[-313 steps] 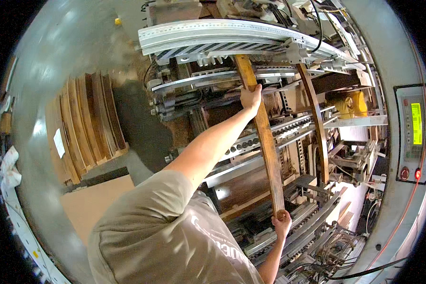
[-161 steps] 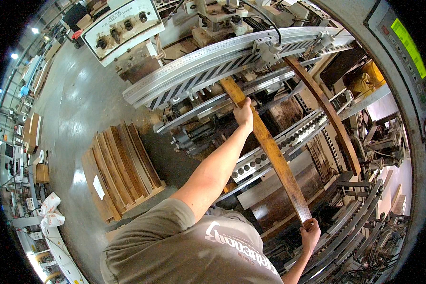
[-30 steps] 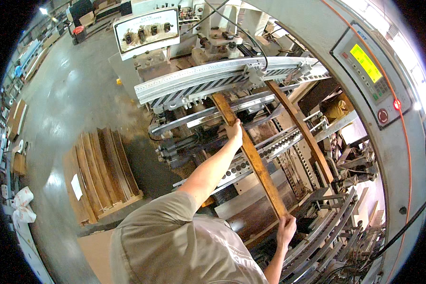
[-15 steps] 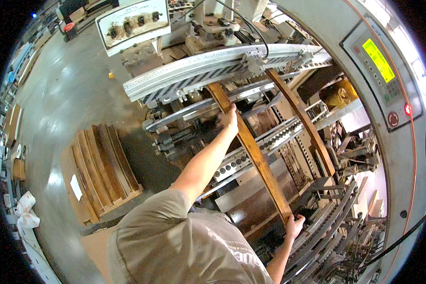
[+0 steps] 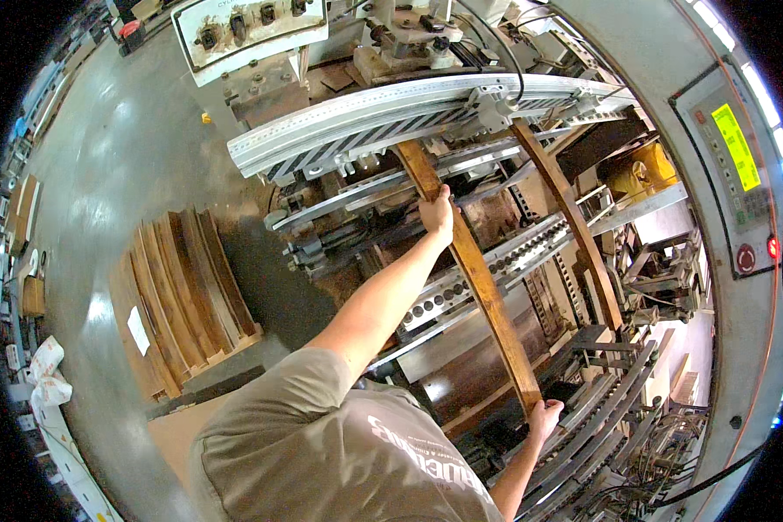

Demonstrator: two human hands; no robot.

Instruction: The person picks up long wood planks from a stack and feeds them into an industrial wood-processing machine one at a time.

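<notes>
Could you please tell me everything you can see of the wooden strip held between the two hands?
The wooden strip is long, narrow and yellowish brown, with darker patches. It slants across the perforated rail, its far end by the silver beam; whether it touches either is unclear. The left hand holds it nearer the far end, and the right hand holds the near end.

White lettering (image 5: 433, 459) is crossing a shirt (image 5: 309, 435).
Small print (image 5: 228, 4) is topping the far left switch box (image 5: 252, 43); characters on the right screen (image 5: 735, 146) are appearing too small to read.
</notes>
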